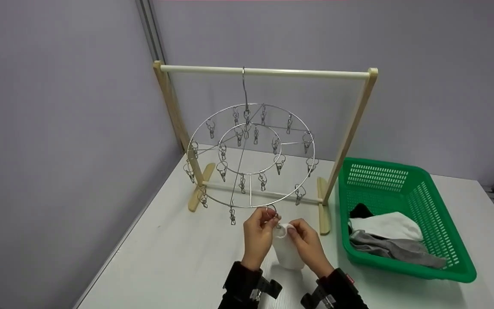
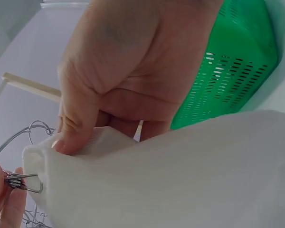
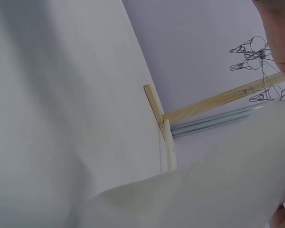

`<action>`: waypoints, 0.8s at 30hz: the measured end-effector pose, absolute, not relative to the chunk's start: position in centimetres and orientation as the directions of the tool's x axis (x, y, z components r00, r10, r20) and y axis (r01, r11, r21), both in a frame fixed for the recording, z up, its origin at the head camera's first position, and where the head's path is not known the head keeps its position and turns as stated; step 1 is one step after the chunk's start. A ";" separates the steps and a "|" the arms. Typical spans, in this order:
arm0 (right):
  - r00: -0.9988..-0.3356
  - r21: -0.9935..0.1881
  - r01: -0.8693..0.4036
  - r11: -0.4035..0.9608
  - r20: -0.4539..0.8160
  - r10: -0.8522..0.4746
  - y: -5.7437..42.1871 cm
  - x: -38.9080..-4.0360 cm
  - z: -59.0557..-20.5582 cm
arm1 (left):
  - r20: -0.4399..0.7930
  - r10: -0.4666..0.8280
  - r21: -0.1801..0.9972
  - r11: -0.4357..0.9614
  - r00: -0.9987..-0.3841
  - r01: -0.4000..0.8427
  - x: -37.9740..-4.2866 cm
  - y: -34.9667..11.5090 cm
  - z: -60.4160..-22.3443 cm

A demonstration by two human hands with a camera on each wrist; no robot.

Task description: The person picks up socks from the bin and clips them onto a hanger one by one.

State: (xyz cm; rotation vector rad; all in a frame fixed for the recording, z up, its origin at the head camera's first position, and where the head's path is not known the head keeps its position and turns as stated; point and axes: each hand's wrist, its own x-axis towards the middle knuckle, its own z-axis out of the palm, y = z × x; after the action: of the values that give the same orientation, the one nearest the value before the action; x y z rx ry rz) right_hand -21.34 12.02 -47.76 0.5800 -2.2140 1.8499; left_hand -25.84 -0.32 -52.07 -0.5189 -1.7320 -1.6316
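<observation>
A white sock (image 1: 287,254) hangs over the table, its cuff held up at the front of a round wire clip hanger (image 1: 250,207). My left hand (image 1: 257,236) pinches a small metal clip at the hanger's near rim. In the left wrist view the wire end of this clip (image 2: 32,182) overlaps the edge of the sock's cuff (image 2: 40,159). With thumb and fingers my right hand (image 1: 310,248) pinches the cuff on its right side. The sock (image 3: 218,190) fills the lower right of the right wrist view.
The hanger hooks over the white bar (image 1: 298,73) of a wooden-sided stand; several clips (image 1: 233,214) dangle from its rings. To the right, a green basket (image 1: 448,231) holds a white piece (image 1: 388,226), a grey one (image 1: 397,249) and a black one (image 1: 360,210). Walls rise behind and left.
</observation>
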 end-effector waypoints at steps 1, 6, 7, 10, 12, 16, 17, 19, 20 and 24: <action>-0.904 -0.898 -0.417 0.141 0.393 -0.171 12.0 -21.3 -47.7 | 0.707 -0.167 0.707 0.137 -0.687 0.694 -26.4 -0.3 -52.9; -0.886 -0.880 -0.451 0.147 0.422 -0.194 12.0 -21.2 -47.4 | 0.724 -0.149 0.688 0.102 -0.673 0.718 -27.7 -0.5 -54.9; -0.877 -0.869 -0.469 0.158 0.438 -0.197 12.1 -21.2 -47.4 | 0.723 -0.145 0.689 0.089 -0.675 0.719 -26.9 -0.6 -53.7; -0.839 -0.824 -0.538 0.175 0.506 -0.197 12.7 -22.1 -48.9 | 0.711 -0.141 0.700 0.054 -0.689 0.712 -24.2 -0.9 -49.5; -0.810 -0.784 -0.586 0.205 0.561 -0.170 13.2 -22.3 -48.9 | 0.696 -0.147 0.714 0.044 -0.703 0.699 -22.8 -1.0 -47.4; -0.686 -0.653 -0.724 0.223 0.716 -0.131 14.7 -23.9 -49.3 | 0.660 -0.177 0.747 0.052 -0.730 0.663 -22.1 -1.2 -46.4; -0.654 -0.617 -0.747 0.249 0.748 -0.109 14.9 -24.0 -48.1 | 0.663 -0.185 0.744 0.058 -0.726 0.665 -22.2 -1.2 -46.6; -0.572 -0.530 -0.801 0.279 0.814 -0.098 15.8 -25.2 -47.7 | 0.687 -0.202 0.722 0.077 -0.698 0.688 -23.5 -1.5 -48.7; -0.561 -0.506 -0.797 0.329 0.823 -0.094 15.9 -25.2 -46.5 | 0.689 -0.208 0.720 0.082 -0.694 0.689 -23.9 -1.6 -49.6; -0.508 -0.382 -0.779 0.498 0.849 -0.143 16.6 -25.9 -43.0 | 0.704 -0.232 0.709 0.167 -0.671 0.685 -26.2 -2.1 -53.7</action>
State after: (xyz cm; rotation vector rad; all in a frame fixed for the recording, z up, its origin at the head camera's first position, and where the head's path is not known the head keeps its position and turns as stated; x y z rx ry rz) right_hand -25.92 16.58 -42.99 0.7589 -1.9519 1.0190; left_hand -26.16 -2.13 -53.67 -0.4344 -1.7184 -1.5989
